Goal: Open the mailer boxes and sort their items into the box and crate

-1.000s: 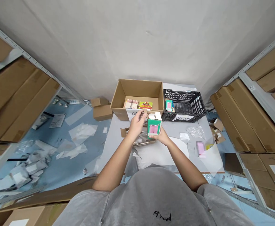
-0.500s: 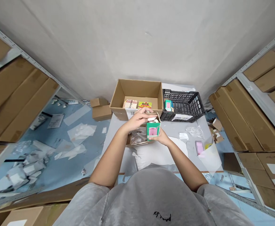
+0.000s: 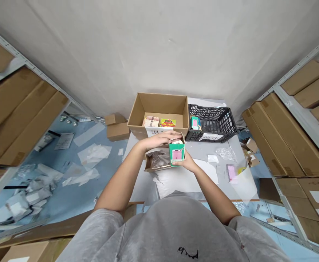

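Note:
I hold a small green and pink carton [image 3: 177, 155] upright over the grey table [image 3: 203, 149]. My right hand [image 3: 185, 163] grips it from below and behind. My left hand [image 3: 159, 139] lies flat across its open top, fingers stretched out and pressing on the white top flap. A small open brown box [image 3: 156, 162] with crumpled clear plastic inside sits just left of the carton, under my left wrist.
An open cardboard box [image 3: 159, 109] with two packets stands at the table's far edge, a black plastic crate [image 3: 216, 118] beside it. Plastic wrap and paper scraps lie on the table's right side. Shelves of long cardboard boxes flank both sides; litter covers the blue floor at left.
My left hand has moved from pinching above the carton's open top to lying flat across it. The carton has come slightly lower and nearer to me.

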Demonstrator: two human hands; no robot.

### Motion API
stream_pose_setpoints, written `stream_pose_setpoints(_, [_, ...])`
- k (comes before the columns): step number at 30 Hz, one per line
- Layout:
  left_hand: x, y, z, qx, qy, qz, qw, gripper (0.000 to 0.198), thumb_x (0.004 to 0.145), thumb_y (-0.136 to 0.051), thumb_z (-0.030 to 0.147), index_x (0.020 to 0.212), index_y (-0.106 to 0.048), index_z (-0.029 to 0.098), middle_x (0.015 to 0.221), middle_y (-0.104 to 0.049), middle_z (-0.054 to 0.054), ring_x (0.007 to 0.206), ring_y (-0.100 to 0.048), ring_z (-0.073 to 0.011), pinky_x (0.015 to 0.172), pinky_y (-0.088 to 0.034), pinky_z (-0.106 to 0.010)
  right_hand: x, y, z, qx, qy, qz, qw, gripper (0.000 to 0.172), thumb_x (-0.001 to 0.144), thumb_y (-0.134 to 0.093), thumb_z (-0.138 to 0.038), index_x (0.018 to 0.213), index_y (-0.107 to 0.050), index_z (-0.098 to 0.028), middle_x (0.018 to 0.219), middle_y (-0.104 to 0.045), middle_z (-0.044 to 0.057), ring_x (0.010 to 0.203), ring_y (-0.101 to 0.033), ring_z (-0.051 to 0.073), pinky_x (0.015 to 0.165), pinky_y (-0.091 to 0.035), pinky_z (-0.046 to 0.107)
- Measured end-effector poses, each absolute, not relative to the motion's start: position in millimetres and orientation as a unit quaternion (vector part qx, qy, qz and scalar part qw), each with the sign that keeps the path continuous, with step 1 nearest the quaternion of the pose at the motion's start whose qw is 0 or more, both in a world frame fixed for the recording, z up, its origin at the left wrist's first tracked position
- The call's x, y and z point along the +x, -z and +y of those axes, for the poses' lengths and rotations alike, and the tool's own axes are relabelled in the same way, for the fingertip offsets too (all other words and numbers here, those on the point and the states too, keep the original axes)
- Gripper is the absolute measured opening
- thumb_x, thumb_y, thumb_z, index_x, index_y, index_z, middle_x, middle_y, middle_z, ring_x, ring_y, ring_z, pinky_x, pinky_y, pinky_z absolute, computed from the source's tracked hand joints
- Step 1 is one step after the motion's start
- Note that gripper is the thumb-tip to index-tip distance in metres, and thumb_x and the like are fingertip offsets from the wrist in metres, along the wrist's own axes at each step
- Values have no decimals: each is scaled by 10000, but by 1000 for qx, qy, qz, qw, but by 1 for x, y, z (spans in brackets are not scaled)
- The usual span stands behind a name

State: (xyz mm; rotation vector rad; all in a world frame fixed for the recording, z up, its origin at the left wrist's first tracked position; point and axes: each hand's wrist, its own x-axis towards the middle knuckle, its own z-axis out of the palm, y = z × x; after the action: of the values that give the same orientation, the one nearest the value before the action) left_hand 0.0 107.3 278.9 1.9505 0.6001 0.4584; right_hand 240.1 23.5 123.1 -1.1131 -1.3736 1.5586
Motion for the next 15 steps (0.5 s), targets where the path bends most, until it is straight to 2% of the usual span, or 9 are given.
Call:
stream_pose_setpoints(2, [3, -271, 100, 783, -212, 265, 521, 617, 976, -448, 194, 1520, -693, 350, 1685, -513, -16, 1555, -477, -271, 1251, -450, -416, 243, -125, 25, -435, -607, -546, 379, 1040, 552, -1068, -472, 1444, -585, -244, 1399, -677, 100, 1286, -655, 311, 1151, -524, 480])
stream_pose_setpoints(4, [3, -264, 95, 779, -218, 266, 524, 673, 920, -470, 165, 1522, -690, 371, 1696, -501, -4, 1568, -466, -276, 1263, -447, -436, 247, -127, 25, -429, -610, -554, 370, 1059, 549, -1069, -465, 1461, -577, -247, 1397, -673, 94, 1279, -656, 304, 1147, -526, 469])
stream_pose_setpoints(9, [1, -257, 104, 789, -250, 257, 499, 622, 861, -573, 175, 1430, -765, 336, 1533, -641, -76, 1417, -609, -313, 1182, -523, -490, 245, -124, 24, -424, -629, -546, 355, 1094, 543, -1071, -476, 1485, -563, -248, 1375, -692, 93, 1251, -669, 297, 1125, -540, 466])
stream_pose_setpoints(15, [13, -248, 106, 743, -307, 244, 542, 642, 788, -543, 157, 1358, -808, 289, 1457, -696, -88, 1397, -624, -318, 1196, -506, -499, 239, -116, 26, -428, -633, -534, 361, 1014, 541, -1068, -489, 1406, -611, -226, 1309, -729, 96, 1204, -695, 305, 1115, -545, 506])
